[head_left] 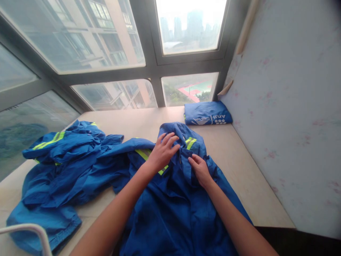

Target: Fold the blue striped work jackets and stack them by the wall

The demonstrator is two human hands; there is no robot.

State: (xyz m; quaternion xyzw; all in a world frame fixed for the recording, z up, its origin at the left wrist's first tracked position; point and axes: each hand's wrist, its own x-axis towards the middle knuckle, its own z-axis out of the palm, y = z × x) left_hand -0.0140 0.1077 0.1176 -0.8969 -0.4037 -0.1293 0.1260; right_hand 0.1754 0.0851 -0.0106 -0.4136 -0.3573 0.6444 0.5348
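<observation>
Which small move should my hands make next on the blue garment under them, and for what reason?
Probably your left hand should smooth the blue garment beneath it: that hand looks open and free, the cloth there lies creased, and your right hand seems to pinch an edge, which may keep it steady.

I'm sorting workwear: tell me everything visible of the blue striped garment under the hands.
The blue cloth garment with yellow-green stripes looks matte and creased. It lies on the pale wood-look tabletop, its lower part running out of frame. A sleeve-like part extends left toward crumpled blue cloth; their boundary is unclear. The right hand pinches a flap; the left hand is spread over the upper part, contact unclear.
</observation>
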